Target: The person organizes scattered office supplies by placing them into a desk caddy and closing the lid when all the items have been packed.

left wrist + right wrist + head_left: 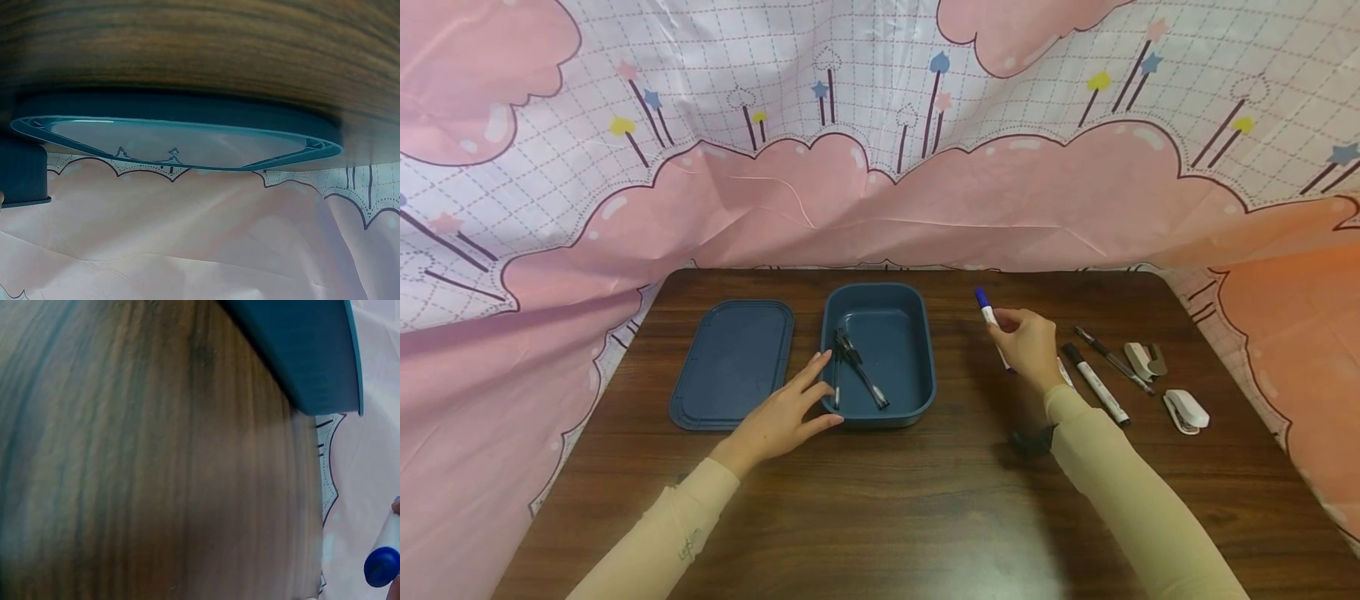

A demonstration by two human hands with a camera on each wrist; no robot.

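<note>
- Marker with white barrel and blue cap (987, 314) is held in the right hand (1028, 348), fingers curled round the lower barrel, cap end pointing up and away. It is held above the dark wood-grain bench (880, 500), to the right of the open blue rectangular plastic box (917, 367) and apart from it.
- The left hand (782, 417) lies flat on the bench with fingers straight and spread. The fingertips touch the near left corner of the box, between the box and the flat blue plastic lid (733, 362) lying beside it. Nothing is gripped by this hand.
- Two black-and-clear pens (857, 371) already lie in the box, running diagonally across its left half. The right half of the floor is bare.
- By judgement, the step in hand is the transfer of the marker to the box. The marker is best turned to lie parallel with the long side of the box, so that it fits without bridging the rim.
- The marker is best lowered onto the bare right half and released close to the floor, so that the pens are not struck and no rolling follows.
- The box is best kept steady by the left hand; light pressure against the corner is judged sufficient.
- Well right of the box lie a black-capped white marker (1097, 385), a slim black pen (1112, 360), a small grey stapler-like tool (1144, 360) and a small white stapler (1186, 412). These are best left undisturbed.
</note>
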